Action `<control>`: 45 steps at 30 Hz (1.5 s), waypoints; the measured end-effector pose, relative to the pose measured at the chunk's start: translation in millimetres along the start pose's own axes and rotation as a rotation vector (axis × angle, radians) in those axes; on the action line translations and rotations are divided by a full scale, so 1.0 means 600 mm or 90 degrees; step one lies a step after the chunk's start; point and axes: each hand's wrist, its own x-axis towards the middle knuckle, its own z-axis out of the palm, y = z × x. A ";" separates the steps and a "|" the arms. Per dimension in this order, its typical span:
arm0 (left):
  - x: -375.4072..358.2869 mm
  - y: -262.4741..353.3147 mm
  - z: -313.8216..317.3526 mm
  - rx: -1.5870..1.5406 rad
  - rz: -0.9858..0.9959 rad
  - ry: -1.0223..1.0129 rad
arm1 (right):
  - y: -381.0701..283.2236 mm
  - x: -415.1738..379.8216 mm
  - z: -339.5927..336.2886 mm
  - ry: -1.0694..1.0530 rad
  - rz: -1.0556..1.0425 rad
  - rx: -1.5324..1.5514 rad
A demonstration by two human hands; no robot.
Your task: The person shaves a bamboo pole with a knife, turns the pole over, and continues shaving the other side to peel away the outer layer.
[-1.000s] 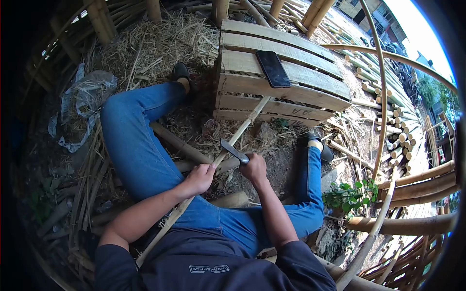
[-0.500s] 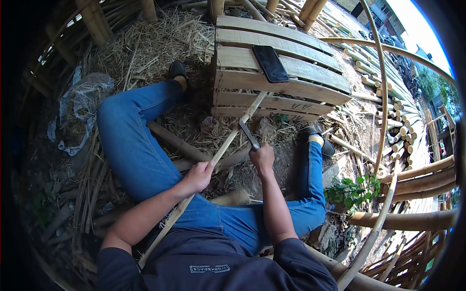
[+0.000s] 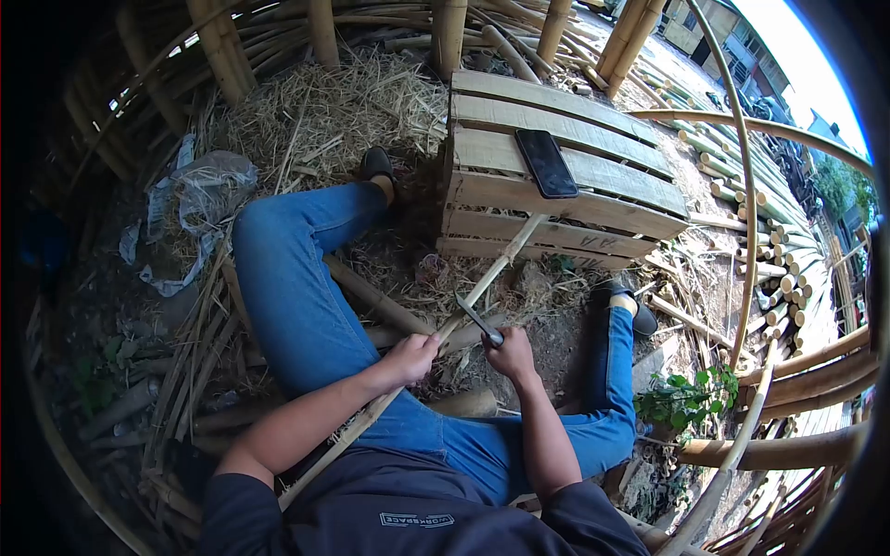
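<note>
A long bamboo strip (image 3: 499, 264) slants from the slatted wooden crate (image 3: 556, 192) down past my lap to my left side. My left hand (image 3: 411, 360) is closed around the strip over my thighs. In my right hand (image 3: 510, 353) is the handle of a knife (image 3: 477, 319), whose blade lies against the strip just beyond my left hand. The blade points up and to the left. A black phone (image 3: 547, 164) lies on top of the crate.
Straw and shavings (image 3: 343, 107) cover the ground at the back left, near a crumpled plastic bag (image 3: 209, 190). Bamboo poles (image 3: 779, 259) are stacked at the right. A leafy plant (image 3: 686, 398) grows beside my right leg. Thick bamboo (image 3: 779, 452) lies at the lower right.
The knife has moved down along the strip, closer to my left hand, with my right hand drawn back. The whole view has shifted, so the crate and legs appear lower and further right.
</note>
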 end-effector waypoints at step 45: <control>0.025 -0.025 0.008 0.096 0.069 0.070 | 0.026 0.077 0.010 0.119 0.123 -0.034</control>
